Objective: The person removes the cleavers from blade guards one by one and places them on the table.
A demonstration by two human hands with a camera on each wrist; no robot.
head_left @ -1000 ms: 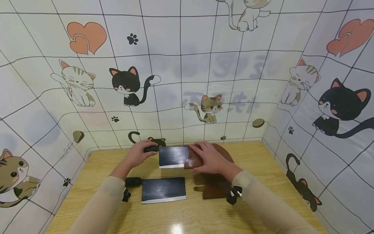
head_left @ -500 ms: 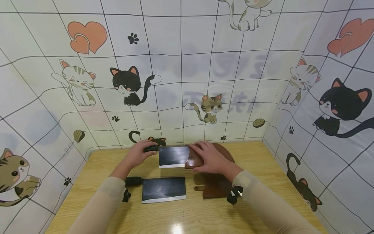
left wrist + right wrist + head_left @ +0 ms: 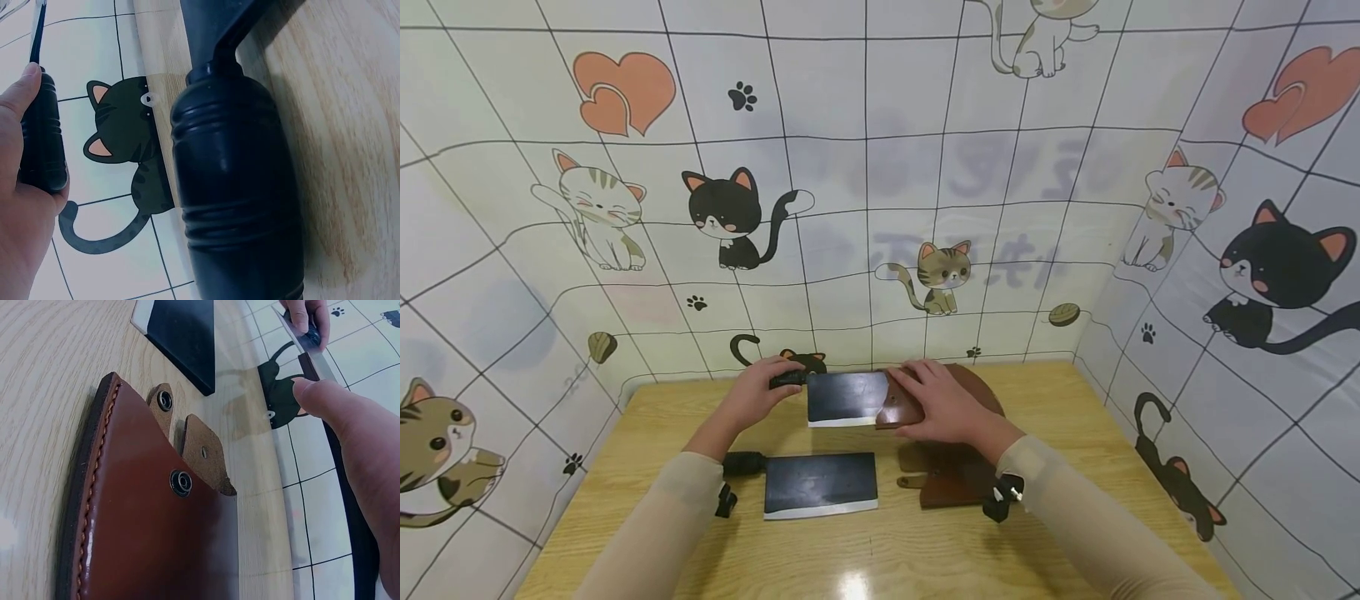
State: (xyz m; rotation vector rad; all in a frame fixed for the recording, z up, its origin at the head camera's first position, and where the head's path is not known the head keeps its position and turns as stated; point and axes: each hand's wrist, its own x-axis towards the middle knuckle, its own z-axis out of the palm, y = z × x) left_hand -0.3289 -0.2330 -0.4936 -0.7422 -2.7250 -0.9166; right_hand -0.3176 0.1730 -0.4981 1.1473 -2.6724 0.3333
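In the head view my left hand point(image 3: 754, 398) grips the black handle point(image 3: 787, 379) of a cleaver, its dark blade point(image 3: 844, 398) pointing right. My right hand point(image 3: 946, 408) holds a brown leather sheath point(image 3: 895, 407) that covers the far end of that blade. Part of the sheath is hidden under my fingers, and its rounded end shows beyond the hand. Nearer to me lies a second cleaver point(image 3: 820, 483) with a black handle. A second brown sheath point(image 3: 951, 487) lies to its right, below my right forearm. The right wrist view shows its stitched edge, snap stud point(image 3: 181, 482) and raised strap.
The wooden table point(image 3: 700, 550) carries both sets. A white grid sheet point(image 3: 835, 183) printed with cats stands at the back and both sides, close behind the held cleaver. A small black camera sits at each wrist.
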